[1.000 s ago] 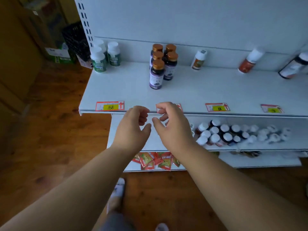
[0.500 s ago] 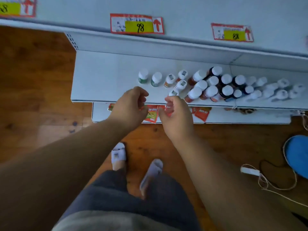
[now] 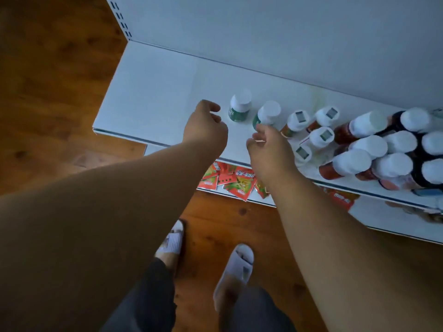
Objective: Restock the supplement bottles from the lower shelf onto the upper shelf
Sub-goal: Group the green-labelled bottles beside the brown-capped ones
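Note:
The white lower shelf fills the view from above. Two green-labelled bottles with white caps stand on it, one on the left and one to its right. Several white-capped bottles with red or dark labels crowd the right side. My left hand hovers just left of the left green bottle, fingers loosely curled, holding nothing. My right hand hangs just in front of the right green bottle, fingers loosely curled and empty. The upper shelf is out of view.
Red snack packets lie on the bottom shelf below. The shelf's slotted upright rises at the back left. Wooden floor lies to the left and below, with my slippered feet.
The view dropped from the upper shelf to the lower one. Both hands moved down and forward over the lower shelf, close to the two green bottles. They hold nothing throughout.

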Available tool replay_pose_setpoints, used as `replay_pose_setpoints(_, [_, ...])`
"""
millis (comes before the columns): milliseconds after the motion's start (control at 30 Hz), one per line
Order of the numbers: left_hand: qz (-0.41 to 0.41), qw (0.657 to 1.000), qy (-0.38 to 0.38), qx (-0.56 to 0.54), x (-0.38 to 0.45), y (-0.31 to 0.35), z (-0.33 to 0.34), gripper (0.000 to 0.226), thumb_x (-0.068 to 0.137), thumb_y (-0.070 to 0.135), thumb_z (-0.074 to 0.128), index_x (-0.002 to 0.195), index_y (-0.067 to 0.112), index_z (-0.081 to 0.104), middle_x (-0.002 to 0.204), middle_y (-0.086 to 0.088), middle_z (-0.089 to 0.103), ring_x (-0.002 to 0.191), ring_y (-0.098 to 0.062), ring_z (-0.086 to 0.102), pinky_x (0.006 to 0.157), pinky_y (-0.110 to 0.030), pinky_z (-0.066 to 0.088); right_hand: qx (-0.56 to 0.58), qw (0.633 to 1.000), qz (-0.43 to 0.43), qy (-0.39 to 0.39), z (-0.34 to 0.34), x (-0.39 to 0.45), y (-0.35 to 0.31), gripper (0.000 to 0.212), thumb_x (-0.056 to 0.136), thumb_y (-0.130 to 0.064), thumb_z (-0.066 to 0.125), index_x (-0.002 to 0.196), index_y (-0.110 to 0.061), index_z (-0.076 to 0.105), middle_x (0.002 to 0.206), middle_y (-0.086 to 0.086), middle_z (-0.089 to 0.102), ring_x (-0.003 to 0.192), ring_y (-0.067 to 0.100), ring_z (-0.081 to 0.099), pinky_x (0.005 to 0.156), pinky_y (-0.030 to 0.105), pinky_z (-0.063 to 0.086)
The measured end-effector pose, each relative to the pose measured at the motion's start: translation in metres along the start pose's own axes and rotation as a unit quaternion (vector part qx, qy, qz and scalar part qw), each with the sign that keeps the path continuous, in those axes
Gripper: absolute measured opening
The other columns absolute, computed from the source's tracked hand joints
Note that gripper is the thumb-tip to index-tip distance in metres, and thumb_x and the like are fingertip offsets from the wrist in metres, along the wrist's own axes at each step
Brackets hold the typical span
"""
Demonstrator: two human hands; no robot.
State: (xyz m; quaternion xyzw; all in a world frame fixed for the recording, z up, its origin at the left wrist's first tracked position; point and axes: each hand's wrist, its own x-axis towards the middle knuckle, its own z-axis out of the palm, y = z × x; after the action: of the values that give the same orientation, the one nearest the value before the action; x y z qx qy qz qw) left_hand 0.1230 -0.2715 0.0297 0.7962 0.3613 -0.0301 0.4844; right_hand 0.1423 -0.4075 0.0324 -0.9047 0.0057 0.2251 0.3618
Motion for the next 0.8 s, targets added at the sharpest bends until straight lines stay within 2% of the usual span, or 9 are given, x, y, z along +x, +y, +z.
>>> replay_pose_setpoints(67, [0.018, 1.000, -0.001, 0.002, 0.027, -0.006, 0.005, 0.038, 0.094, 0.017, 0.055, 0.130, 0.026, 0.050, 0.120, 0.003, 0.060, 0.103, -0.020, 0.062, 0.089, -0.038, 0.055, 0.009, 1.000, -0.001, -0.012, 0.012, 0.017, 0.003, 0.041, 0.101, -0.023, 0.050, 0.142, -0.023, 0.045, 0.141, -0.005, 0.054, 0.127, 0.018, 0.052, 0.103, 0.033, 0.040])
replay_pose_setpoints(167, [0.111, 0.989, -0.081, 0.064, 0.057, -0.006, 0.008, 0.060, 0.093, 0.019, 0.062, 0.146, 0.032, 0.037, 0.146, 0.003, 0.048, 0.128, -0.017, 0.051, 0.107, -0.035, 0.043, 0.028, 0.999, -0.010, -0.030, 0.028, 0.035, 0.005, 0.042, 0.102, -0.017, 0.046, 0.143, -0.020, 0.043, 0.143, -0.003, 0.052, 0.132, 0.020, 0.048, 0.103, 0.026, 0.035])
replay_pose_setpoints(267, [0.185, 0.965, -0.130, 0.130, 0.077, 0.006, 0.008, 0.069, 0.092, 0.014, 0.063, 0.150, 0.037, 0.033, 0.150, 0.003, 0.044, 0.136, -0.016, 0.044, 0.106, -0.023, 0.036, 0.045, 0.998, -0.012, -0.043, 0.041, 0.043, 0.007, 0.047, 0.101, -0.013, 0.047, 0.147, -0.021, 0.040, 0.146, -0.003, 0.049, 0.134, 0.019, 0.046, 0.106, 0.026, 0.034])
replay_pose_setpoints(333, [0.200, 0.957, -0.132, 0.160, 0.084, 0.012, 0.010, 0.058, 0.092, 0.015, 0.063, 0.142, 0.038, 0.044, 0.139, 0.002, 0.054, 0.125, -0.020, 0.053, 0.098, -0.024, 0.042, 0.059, 0.997, -0.007, -0.052, 0.046, 0.047, 0.010, 0.051, 0.099, -0.013, 0.050, 0.148, -0.025, 0.038, 0.147, -0.003, 0.049, 0.131, 0.018, 0.049, 0.111, 0.034, 0.040])
replay_pose_setpoints(400, [0.205, 0.956, -0.119, 0.172, 0.086, 0.013, 0.012, 0.046, 0.089, 0.021, 0.066, 0.131, 0.032, 0.052, 0.123, 0.003, 0.062, 0.110, -0.022, 0.060, 0.089, -0.029, 0.048, 0.150, 0.987, 0.042, -0.050, 0.050, 0.054, 0.010, 0.053, 0.096, -0.013, 0.054, 0.145, -0.026, 0.040, 0.142, 0.006, 0.053, 0.119, 0.019, 0.058, 0.104, 0.041, 0.049])
replay_pose_setpoints(467, [0.201, 0.961, -0.104, 0.161, 0.082, 0.008, 0.010, 0.041, 0.088, 0.029, 0.069, 0.125, 0.026, 0.053, 0.114, 0.003, 0.065, 0.101, -0.021, 0.061, 0.083, -0.031, 0.049, 0.256, 0.959, 0.111, -0.056, 0.052, 0.054, 0.006, 0.046, 0.097, -0.015, 0.051, 0.142, -0.022, 0.042, 0.140, 0.013, 0.053, 0.117, 0.019, 0.058, 0.103, 0.039, 0.050])
replay_pose_setpoints(567, [0.150, 0.981, -0.088, 0.087, 0.067, -0.001, -0.005, 0.036, 0.087, 0.039, 0.069, 0.117, 0.025, 0.053, 0.098, 0.004, 0.067, 0.088, -0.020, 0.065, 0.070, -0.031, 0.052, 0.356, 0.927, 0.108, -0.038, 0.054, 0.042, 0.003, 0.046, 0.098, -0.013, 0.054, 0.141, -0.026, 0.044, 0.138, 0.004, 0.055, 0.116, 0.021, 0.059, 0.098, 0.036, 0.051])
replay_pose_setpoints(667, [0.074, 0.993, -0.094, 0.011, 0.040, -0.008, -0.029, 0.032, 0.090, 0.044, 0.067, 0.110, 0.023, 0.055, 0.092, 0.001, 0.068, 0.080, -0.019, 0.071, 0.073, -0.039, 0.061, 0.355, 0.928, 0.101, -0.045, 0.047, 0.016, -0.002, 0.043, 0.098, -0.015, 0.059, 0.137, -0.032, 0.049, 0.133, 0.000, 0.060, 0.108, 0.018, 0.064, 0.097, 0.041, 0.054])
replay_pose_setpoints(800, [0.016, 0.995, -0.071, -0.061, -0.015, -0.002, -0.079, 0.033, 0.091, 0.044, 0.067, 0.109, 0.019, 0.055, 0.095, -0.006, 0.070, 0.078, -0.017, 0.074, 0.073, -0.041, 0.063, 0.389, 0.910, 0.096, -0.104, 0.032, -0.033, -0.033, 0.033, 0.096, -0.015, 0.064, 0.127, -0.026, 0.059, 0.121, 0.003, 0.068, 0.103, 0.018, 0.066, 0.086, 0.033, 0.055])
